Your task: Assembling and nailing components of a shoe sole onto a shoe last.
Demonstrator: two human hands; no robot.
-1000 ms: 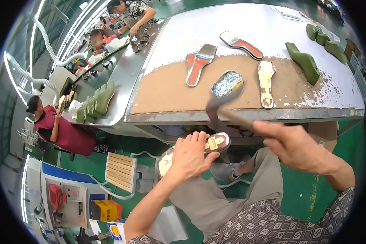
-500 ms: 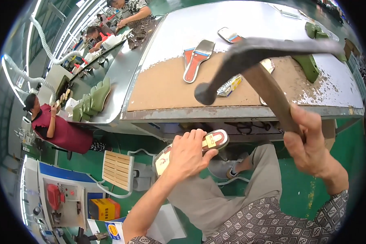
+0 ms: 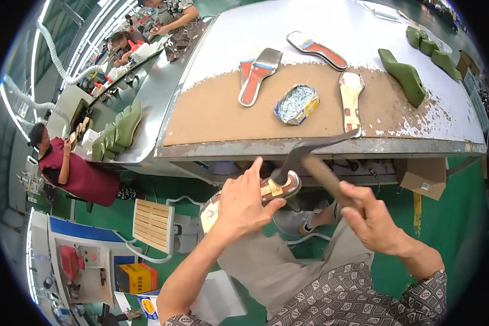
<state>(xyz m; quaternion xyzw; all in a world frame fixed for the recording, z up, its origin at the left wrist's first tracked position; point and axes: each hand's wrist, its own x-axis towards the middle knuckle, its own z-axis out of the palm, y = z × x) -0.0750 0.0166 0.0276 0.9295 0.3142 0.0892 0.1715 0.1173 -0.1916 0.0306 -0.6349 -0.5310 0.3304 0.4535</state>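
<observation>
My left hand point(image 3: 244, 204) lies across a shoe sole point(image 3: 275, 189) with pale yellow patches and a dark rim, gripping it above my lap. One finger is raised off it. My right hand point(image 3: 370, 218) is closed round the wooden handle of a hammer point(image 3: 305, 152) with a long curved dark head. The hammer's round face is down at the sole's end, just past my left fingers; whether it touches is hard to tell. On the table beyond lie a yellow-patched insole point(image 3: 351, 98) and a small open box point(image 3: 299, 102) full of silvery bits.
Red-and-silver insoles point(image 3: 258, 79) and another one point(image 3: 316, 50) lie on the worn table point(image 3: 217, 122), with a green shoe last point(image 3: 402, 79) at right. Green lasts point(image 3: 126, 125) stand on the left bench. A person in red point(image 3: 76, 165) sits at left. A slatted stool point(image 3: 151, 225) stands near.
The hammer has swung down from above the table edge to the sole's end, and my right hand has dropped left with it. A finger of my left hand has lifted.
</observation>
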